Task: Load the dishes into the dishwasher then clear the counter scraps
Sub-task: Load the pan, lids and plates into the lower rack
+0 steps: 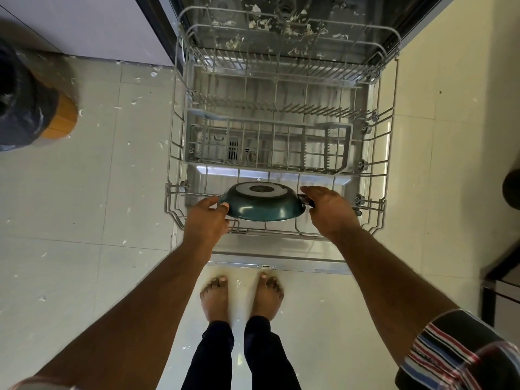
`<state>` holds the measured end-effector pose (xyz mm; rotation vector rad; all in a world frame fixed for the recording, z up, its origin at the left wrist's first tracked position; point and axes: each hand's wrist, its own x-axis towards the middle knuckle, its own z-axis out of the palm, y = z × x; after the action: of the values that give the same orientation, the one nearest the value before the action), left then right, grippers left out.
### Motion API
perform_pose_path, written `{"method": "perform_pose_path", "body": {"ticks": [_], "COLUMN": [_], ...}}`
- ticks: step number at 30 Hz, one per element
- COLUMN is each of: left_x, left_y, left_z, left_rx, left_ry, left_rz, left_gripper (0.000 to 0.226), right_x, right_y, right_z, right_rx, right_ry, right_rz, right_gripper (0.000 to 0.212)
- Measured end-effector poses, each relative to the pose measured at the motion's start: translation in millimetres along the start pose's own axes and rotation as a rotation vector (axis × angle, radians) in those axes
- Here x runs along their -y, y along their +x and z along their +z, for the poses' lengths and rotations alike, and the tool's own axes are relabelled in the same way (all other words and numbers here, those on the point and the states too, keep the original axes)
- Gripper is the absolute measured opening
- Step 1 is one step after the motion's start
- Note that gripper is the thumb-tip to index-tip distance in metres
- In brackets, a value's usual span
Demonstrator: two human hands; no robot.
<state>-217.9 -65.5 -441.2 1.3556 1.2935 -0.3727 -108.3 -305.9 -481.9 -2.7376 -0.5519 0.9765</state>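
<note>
- Two hands on one pan, and we see it all from above: a teal frying pan sits tilted on its side at the near end of the pulled-out lower rack, its pale round base facing up and away from us.
- Our left hand is at the pan's left rim, thumb pressed on the teal outer wall, the other fingers tucked under the rim where we cannot see them.
- Our right hand is wrapped over the dark handle on the pan's right side, fingers curled around it, only a short stub of handle showing by the pan.
- Behind the pan we see the grey cutlery basket spanning the rack, nothing visible in it.
- Farther back, white scraps lie scattered over the dishwasher floor beneath the upper rack.
- More white flecks dot the tiled floor to our left.
- Over on the far left we catch a dark bag on an orange base.
- Our bare feet stand just short of the open door.
</note>
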Motion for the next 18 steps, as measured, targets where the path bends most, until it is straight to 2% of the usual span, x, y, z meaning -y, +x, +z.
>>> {"method": "perform_pose_path", "body": {"ticks": [6,9,15,18], "left_x": [1.2,3.2,13.4,18.0], "left_y": [-6.9,-11.2,-9.4,-9.6], "left_z": [-0.7,-2.0,-1.9,-3.0], "left_rx": [-0.007,-0.026,0.083,0.095], "left_ry": [0.488,0.528,0.646,0.635], "left_rz": [0.232,0.293,0.292,0.267], "left_gripper": [0.034,0.039,0.036,0.044], "right_x": [6.0,10.4,16.2,16.7], "right_y": [-6.5,-8.2,-10.5,-11.4], "right_z": [-2.9,-4.0,-4.5,-3.6], "right_rx": [-0.007,-0.004,0.069,0.086], "right_ry": [-0.023,-0.034,-0.035,-0.025], "right_rz": [0.015,0.023,0.062,0.078], "right_gripper": [0.060,0.061,0.069,0.069]}}
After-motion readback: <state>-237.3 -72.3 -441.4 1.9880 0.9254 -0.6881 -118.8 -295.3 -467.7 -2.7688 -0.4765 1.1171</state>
